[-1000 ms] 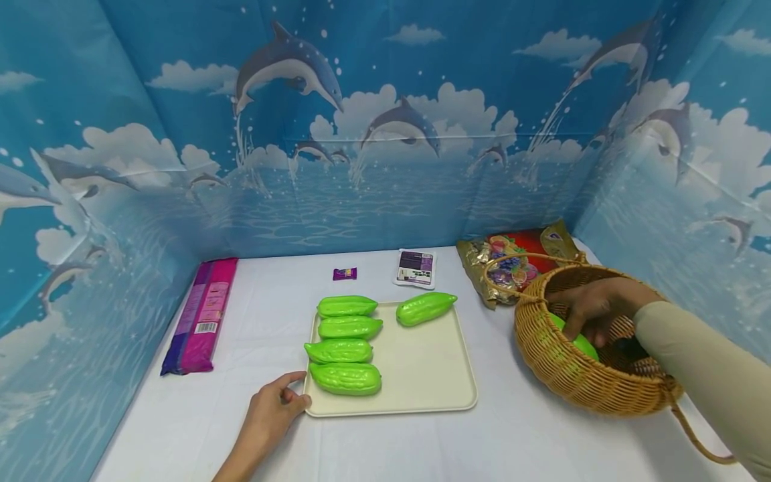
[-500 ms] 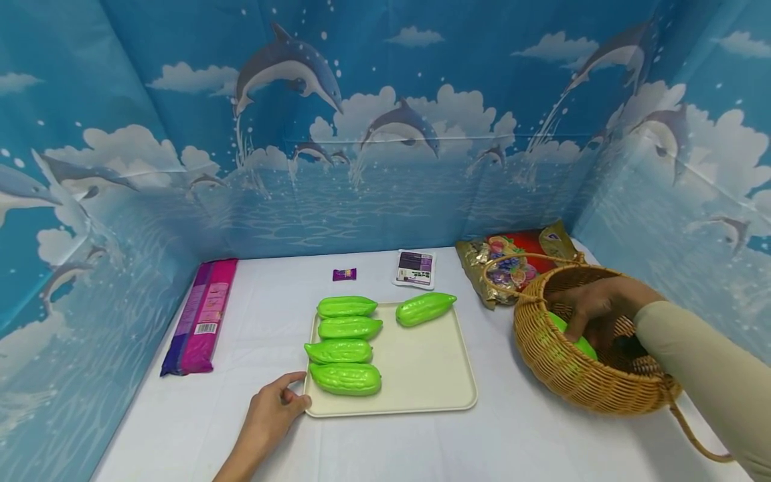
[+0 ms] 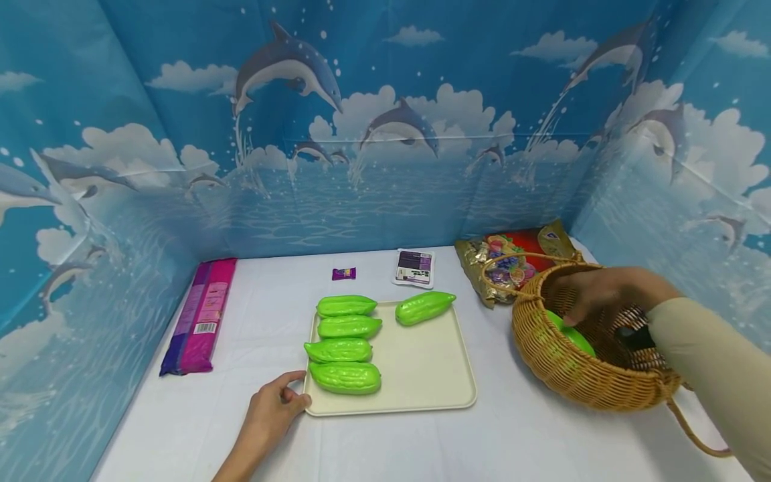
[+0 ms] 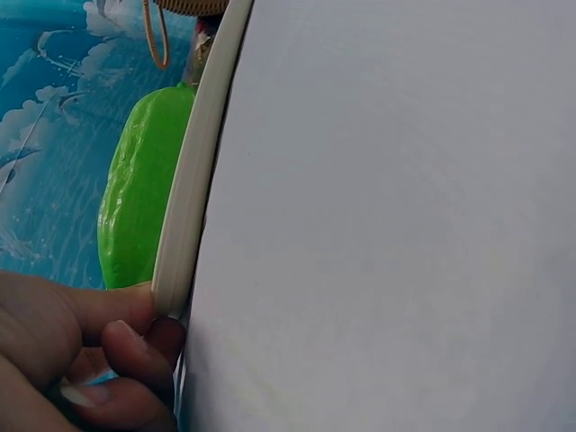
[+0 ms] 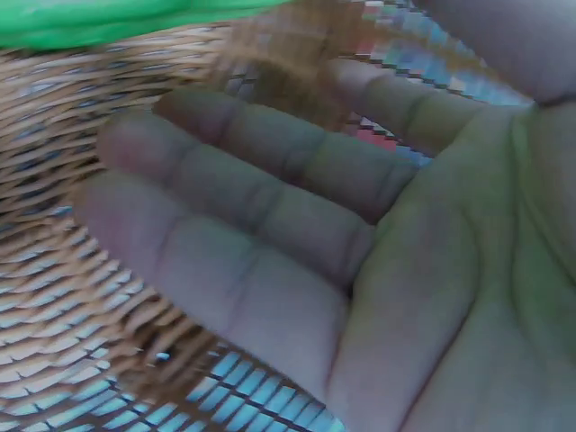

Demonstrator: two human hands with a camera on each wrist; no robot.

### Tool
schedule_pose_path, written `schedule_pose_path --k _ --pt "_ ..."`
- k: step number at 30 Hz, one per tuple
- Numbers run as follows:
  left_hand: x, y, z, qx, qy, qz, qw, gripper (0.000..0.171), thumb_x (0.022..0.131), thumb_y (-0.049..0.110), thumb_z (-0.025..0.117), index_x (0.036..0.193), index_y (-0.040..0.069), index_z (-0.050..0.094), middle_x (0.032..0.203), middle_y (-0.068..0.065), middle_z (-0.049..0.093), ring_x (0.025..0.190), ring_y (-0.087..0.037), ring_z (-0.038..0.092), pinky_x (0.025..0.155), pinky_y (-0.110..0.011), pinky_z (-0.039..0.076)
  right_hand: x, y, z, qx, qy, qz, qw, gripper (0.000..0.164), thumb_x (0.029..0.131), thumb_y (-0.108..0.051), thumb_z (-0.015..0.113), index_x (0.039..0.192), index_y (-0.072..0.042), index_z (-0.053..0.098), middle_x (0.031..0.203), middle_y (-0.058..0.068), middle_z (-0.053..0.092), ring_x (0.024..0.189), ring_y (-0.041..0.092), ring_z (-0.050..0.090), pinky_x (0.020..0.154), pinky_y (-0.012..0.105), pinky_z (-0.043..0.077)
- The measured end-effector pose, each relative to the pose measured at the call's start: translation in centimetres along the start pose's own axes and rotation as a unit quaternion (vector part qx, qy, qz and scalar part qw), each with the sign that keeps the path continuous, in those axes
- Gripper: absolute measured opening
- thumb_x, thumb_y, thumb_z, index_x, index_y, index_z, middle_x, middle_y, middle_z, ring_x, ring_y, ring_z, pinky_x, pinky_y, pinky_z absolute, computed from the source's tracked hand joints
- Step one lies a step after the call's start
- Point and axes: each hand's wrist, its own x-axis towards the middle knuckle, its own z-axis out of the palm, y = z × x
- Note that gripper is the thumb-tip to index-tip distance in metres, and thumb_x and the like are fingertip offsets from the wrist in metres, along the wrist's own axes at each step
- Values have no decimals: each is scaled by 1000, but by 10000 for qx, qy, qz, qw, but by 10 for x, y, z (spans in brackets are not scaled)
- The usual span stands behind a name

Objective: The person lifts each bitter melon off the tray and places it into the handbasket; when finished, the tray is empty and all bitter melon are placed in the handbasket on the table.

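In the head view my left hand (image 3: 271, 410) pinches the near left corner of a cream tray (image 3: 421, 375); the left wrist view shows thumb and fingers at its rim (image 4: 189, 193). Four-sided and shallow, the tray bears several green toy bitter melons, stacked in a row on the left (image 3: 345, 378), with another bitter melon (image 3: 424, 308) at the far right corner. My right hand (image 3: 611, 294) is inside a wicker basket (image 3: 578, 375), above a green bitter melon (image 3: 572, 335). The right wrist view shows that hand's fingers (image 5: 243, 216) extended, nothing in the palm, with a green edge (image 5: 117, 22) above them.
Behind the basket lies a gold and red bag (image 3: 512, 261). A white and purple packet (image 3: 414, 268) and a small purple wrapped piece (image 3: 344, 274) lie beyond the tray. A long pink and purple pack (image 3: 200, 314) lies at left. The basket's handle (image 3: 699, 428) hangs toward the front right.
My right hand has risen slightly and shifted right within the basket, away from the bitter melon there. The left hand and the tray have stayed in place.
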Motion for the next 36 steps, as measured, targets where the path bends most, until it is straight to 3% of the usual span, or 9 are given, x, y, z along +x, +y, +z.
schedule_pose_path --k 3,6,9,13,16,21,26,32,36 --pt "0 0 0 11 15 -12 10000 45 86 12 79 129 4 68 76 2 59 63 -11 49 56 -25 40 -10 -5 -2 60 13 -228 9997 97 99 -39 66 159 7 5 157 43 -1 137 60 34 95 58 52" --pt "0 1 1 0 10 -7 10000 45 86 11 79 130 4 68 76 2 59 63 -11 49 56 -25 40 -24 -9 -4 215 118 -520 9983 87 103 -37 60 158 8 9 157 42 4 132 54 46 94 55 53" --pt "-1 1 2 -13 13 7 10000 45 86 10 78 130 3 68 76 1 59 64 -11 49 57 -25 40 -41 -14 -6 94 527 -872 9948 77 105 -33 56 155 11 18 154 42 21 121 42 59 89 50 57" --pt "-2 2 2 -25 30 12 10000 45 86 10 78 129 3 68 76 1 59 64 -12 49 57 -25 40 -63 -23 -3 -179 1323 -1130 9846 60 107 -31 53 148 9 36 124 30 57 95 22 66 75 39 58" --pt "-2 2 2 -26 26 1 10000 45 86 10 78 129 4 68 76 2 59 64 -12 50 57 -25 40 -76 -31 3 -426 2001 -1168 9719 50 107 -33 53 142 2 47 104 12 62 79 18 61 66 35 55" --pt "-1 1 0 119 46 43 9999 44 85 11 79 128 6 69 76 3 60 65 -12 50 58 -26 40 -90 -43 27 -555 3104 -1474 9375 43 105 -30 58 139 -3 53 102 8 65 79 16 67 66 33 56" --pt "0 1 -2 141 -7 40 9999 45 85 11 78 128 5 69 76 2 59 65 -13 49 57 -26 40 -91 -56 59 -21 3941 -2233 8915 36 102 -19 64 137 -10 57 105 1 70 85 13 69 68 29 57" --pt "-1 1 -2 49 -2 -93 9999 44 86 11 78 129 4 68 76 1 58 63 -12 49 53 -25 39 -69 -85 102 226 4300 -3657 8251 35 96 4 65 129 -8 64 103 0 68 87 10 67 69 21 55" --pt "-2 1 -1 7 -20 -93 10000 45 87 11 78 130 4 68 76 1 58 62 -12 48 52 -25 39 -52 -100 126 246 4321 -4173 7991 36 92 9 68 126 -3 65 102 2 68 89 9 66 72 19 55"
